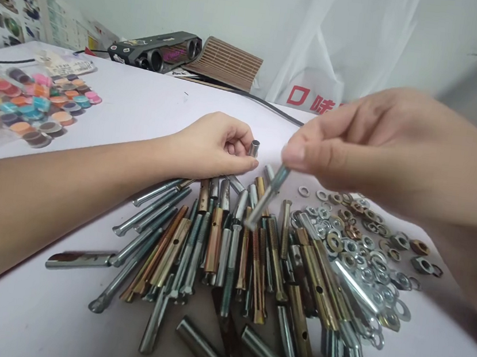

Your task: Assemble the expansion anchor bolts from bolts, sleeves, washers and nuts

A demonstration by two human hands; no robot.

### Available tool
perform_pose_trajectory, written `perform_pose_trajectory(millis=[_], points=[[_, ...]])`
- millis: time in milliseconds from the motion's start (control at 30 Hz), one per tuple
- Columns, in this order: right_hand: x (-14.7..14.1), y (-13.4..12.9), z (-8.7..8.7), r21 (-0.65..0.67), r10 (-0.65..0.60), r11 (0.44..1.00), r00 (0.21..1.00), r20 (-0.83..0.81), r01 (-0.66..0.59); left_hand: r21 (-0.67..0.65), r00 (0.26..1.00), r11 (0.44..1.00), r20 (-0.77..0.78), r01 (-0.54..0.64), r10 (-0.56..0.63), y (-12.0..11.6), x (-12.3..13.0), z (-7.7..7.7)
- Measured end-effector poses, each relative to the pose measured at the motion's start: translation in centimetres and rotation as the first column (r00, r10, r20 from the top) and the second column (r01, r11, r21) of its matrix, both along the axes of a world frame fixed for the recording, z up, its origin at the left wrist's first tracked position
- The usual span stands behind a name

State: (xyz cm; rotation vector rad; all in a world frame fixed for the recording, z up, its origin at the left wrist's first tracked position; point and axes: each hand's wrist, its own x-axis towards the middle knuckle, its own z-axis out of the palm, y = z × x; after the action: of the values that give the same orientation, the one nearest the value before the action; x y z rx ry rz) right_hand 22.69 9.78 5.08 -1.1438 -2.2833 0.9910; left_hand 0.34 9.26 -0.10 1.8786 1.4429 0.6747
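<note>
My left hand (pixel 220 147) is closed around a short silver metal sleeve (pixel 255 147), whose open end points up between the thumb and fingers. To its right, my right hand (pixel 334 144) pinches a silver bolt (pixel 267 196) near its upper end; the bolt slants down to the left, slightly blurred, its flared end lowest. Beneath both hands spreads a pile of silver, brass and copper-coloured bolts and metal sleeves (pixel 213 245), several of the sleeves with a round hole in the side.
Loose nuts and washers (pixel 370 241) lie heaped right of the pile. At the left edge are colourful round discs (pixel 34 101) with clear plastic. Along the wall stand a black speaker-like device (pixel 158 50), a slatted bamboo mat (pixel 226 67) and a white plastic bag (pixel 345 47).
</note>
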Motion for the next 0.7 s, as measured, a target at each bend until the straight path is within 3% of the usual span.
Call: perform_pose_trajectory(millis=[133, 300, 467, 700], points=[[-1.0, 0.1, -0.8, 0.16, -0.099, 0.98, 0.989, -0.113, 0.117, 0.007, 0.999, 1.0, 0.036, 0.018, -0.018, 0.0, -0.3, 0.0], [-1.8, 0.3, -2.4, 0.285, -0.105, 0.951, 0.992, -0.076, 0.122, 0.109, 0.999, 0.994, 0.046, -0.017, 0.012, 0.4, -0.9, -0.3], [-2.3, 0.6, -3.4, 0.294, -0.087, 0.949, 0.991, -0.106, 0.115, 0.256, 0.995, 0.963, 0.063, -0.087, 0.073, 0.6, -0.8, -0.4], [-2.8, 1.1, -4.6, 0.166, -0.022, 0.985, 0.996, -0.09, 0.037, 0.449, 0.987, 0.882, 0.129, -0.142, 0.093, 0.2, 0.1, 0.1]])
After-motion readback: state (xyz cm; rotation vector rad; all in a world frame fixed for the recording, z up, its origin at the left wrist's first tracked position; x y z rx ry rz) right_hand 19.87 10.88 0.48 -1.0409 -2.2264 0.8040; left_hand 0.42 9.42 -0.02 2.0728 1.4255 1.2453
